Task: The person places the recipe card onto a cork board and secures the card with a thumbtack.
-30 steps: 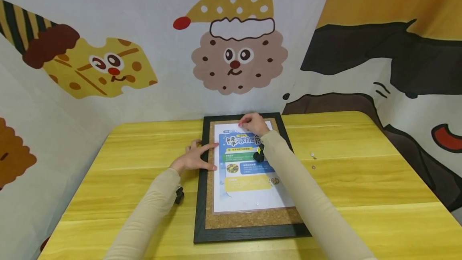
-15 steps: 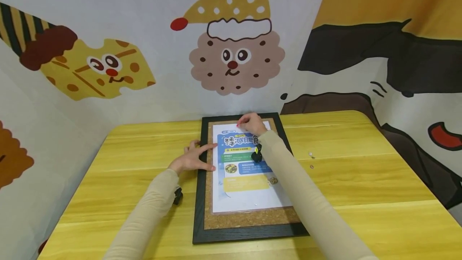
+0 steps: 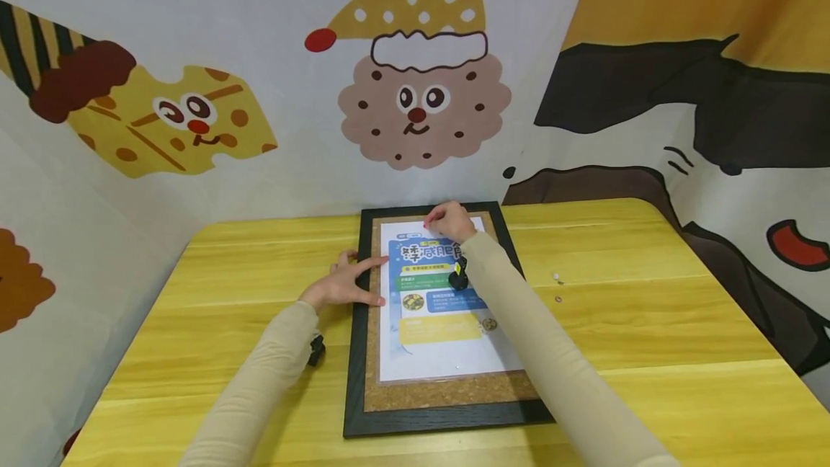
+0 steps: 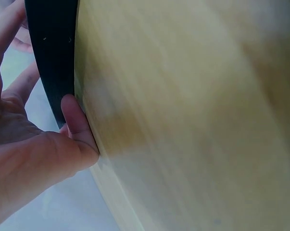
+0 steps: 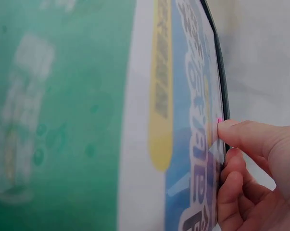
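A cork board [image 3: 415, 399] in a black frame [image 3: 441, 422] lies on the table, with a printed poster [image 3: 441, 359] over the cork. At the poster's top edge my right hand [image 3: 452, 222] pinches a small red push pin [image 3: 425, 225], seen as a pink tip [image 5: 219, 120] at the thumb in the right wrist view. Thumb and fingers spread, my left hand [image 3: 340, 285] rests across the frame's left side, its fingertips touching the poster's left edge. In the left wrist view that hand [image 4: 24, 134] lies over the black frame; the pin's point is hidden.
Several tiny items lie on the yellow wooden table [image 3: 635, 323] right of the board, among them a white one [image 3: 555, 276] and a reddish one [image 3: 558, 299]. A cartoon-printed cloth [image 3: 305, 186] stands right behind the table's far edge.
The head view shifts slightly. Both hands keep their places: the right with the push pin at the poster's top, the left at its left edge.
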Motion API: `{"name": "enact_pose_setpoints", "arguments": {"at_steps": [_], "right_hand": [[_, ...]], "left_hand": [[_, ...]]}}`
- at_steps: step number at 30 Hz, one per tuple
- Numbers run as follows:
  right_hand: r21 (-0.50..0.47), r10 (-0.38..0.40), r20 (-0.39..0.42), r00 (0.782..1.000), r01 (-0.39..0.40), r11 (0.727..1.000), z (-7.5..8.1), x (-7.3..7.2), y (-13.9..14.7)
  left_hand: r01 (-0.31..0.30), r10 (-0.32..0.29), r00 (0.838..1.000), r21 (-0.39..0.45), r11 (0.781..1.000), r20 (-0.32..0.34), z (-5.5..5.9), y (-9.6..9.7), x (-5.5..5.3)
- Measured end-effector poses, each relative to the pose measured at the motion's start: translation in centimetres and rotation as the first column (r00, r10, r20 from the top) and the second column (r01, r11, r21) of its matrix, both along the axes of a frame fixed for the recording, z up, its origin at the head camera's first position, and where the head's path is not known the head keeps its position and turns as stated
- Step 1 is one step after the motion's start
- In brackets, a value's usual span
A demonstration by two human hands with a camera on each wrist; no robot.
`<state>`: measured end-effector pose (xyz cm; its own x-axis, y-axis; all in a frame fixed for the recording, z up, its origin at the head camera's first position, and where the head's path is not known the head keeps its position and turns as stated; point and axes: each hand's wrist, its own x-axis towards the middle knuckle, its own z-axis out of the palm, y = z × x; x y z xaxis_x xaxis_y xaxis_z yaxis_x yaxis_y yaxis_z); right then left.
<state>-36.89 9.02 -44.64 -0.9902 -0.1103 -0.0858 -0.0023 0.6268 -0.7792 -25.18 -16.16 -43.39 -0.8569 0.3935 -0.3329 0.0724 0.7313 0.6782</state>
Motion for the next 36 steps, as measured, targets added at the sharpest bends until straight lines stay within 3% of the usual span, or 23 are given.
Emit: {"name": "enact_pose_setpoints", "arguments": {"at_steps": [7,13,22,30,36], "right_hand": [[0.020,-0.033,0.025,0.999,0.032,0.999,0.6,0.6,-0.5],[0.001,-0.016,0.037,0.999,0.016,1.000,0.5,0.3,-0.1],[0.090,0.138,0.015,0.990,-0.139,0.986,1.0,-0.2,0.1],[0.110,0.255,-0.046,0.966,-0.249,0.962,3.0,0.7,0.5],[0.097,0.301,-0.037,0.953,-0.296,0.950,4.3,1.4,0.7]], "left_hand": [[0.001,-0.001,1.000,-0.003,1.000,0.004,0.1,0.0,0.1],[-0.003,0.002,1.000,0.012,1.000,0.019,0.1,0.0,0.1],[0.012,-0.012,1.000,0.002,1.000,0.004,0.0,0.0,-0.1],[-0.004,0.004,1.000,-0.003,1.000,0.012,0.1,0.2,-0.1],[-0.001,0.001,1.000,-0.004,1.000,0.009,0.1,0.0,-0.1]]}}
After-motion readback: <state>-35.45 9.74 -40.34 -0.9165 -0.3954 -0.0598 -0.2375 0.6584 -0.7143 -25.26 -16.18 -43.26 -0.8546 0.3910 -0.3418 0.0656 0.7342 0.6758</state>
